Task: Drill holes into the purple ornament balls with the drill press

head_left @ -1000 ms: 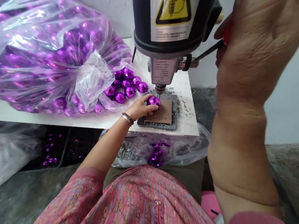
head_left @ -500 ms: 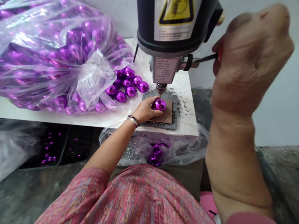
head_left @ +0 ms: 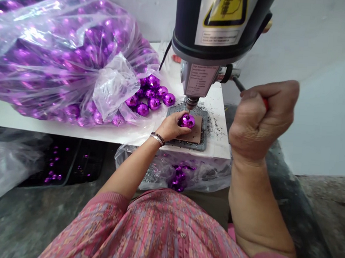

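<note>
My left hand (head_left: pixel 172 126) grips a shiny purple faceted ball (head_left: pixel 187 121) between thumb and fingers, on a brown pad (head_left: pixel 196 133) over the grey drill base plate (head_left: pixel 203 145). The bit under the chuck (head_left: pixel 191 102) of the drill press (head_left: pixel 200 78) points down at the ball's top; whether it has entered is too small to tell. On the right, my right hand (head_left: pixel 262 119) is closed round the red-tipped feed lever (head_left: pixel 238 84).
A big clear bag of purple balls (head_left: pixel 56 59) covers the left of the white table (head_left: pixel 102 134). Several loose balls (head_left: pixel 154 103) lie by its mouth. Dark shavings surround the plate. A plastic bag (head_left: pixel 158 175) hangs below the front edge; black crates (head_left: pixel 56 161) stand lower left.
My right hand has come down with the lever, which now slopes downward. My left hand still holds the ball under the bit. The whole view has shifted slightly.
</note>
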Demonstrator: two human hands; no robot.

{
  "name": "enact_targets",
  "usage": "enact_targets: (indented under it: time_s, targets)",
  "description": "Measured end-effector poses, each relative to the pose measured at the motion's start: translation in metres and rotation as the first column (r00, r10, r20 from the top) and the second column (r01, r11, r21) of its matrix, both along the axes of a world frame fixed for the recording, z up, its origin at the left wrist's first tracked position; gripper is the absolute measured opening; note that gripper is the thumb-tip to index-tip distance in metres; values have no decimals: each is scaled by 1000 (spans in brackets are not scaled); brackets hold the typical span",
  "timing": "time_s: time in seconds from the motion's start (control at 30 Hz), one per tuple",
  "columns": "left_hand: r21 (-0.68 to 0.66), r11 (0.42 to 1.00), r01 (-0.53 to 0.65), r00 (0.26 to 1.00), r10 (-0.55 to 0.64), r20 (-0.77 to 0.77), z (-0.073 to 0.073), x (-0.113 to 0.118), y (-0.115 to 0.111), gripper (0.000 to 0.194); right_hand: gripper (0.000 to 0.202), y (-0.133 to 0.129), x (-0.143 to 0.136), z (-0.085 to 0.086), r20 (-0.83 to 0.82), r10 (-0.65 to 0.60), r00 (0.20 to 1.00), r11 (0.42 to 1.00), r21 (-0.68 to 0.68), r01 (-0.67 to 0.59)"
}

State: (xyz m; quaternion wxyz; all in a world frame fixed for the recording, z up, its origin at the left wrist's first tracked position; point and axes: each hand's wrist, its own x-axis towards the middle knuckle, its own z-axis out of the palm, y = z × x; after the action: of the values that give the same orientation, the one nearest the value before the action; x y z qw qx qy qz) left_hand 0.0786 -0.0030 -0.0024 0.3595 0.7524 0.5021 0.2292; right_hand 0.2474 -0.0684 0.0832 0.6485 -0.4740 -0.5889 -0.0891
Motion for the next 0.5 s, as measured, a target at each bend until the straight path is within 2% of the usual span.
enact_targets:
  time_s: [0.2,0.5]
  targets:
    - [36,999,-6,1000,7,-17,-1,0,-2,57,28,6,-3,-18,-50,-67,996,996,60,70]
    - [48,999,5,1000,-4,-27,-1,-1,-2,59,37,12,-4,-51,-112,-43,993,993,101,54]
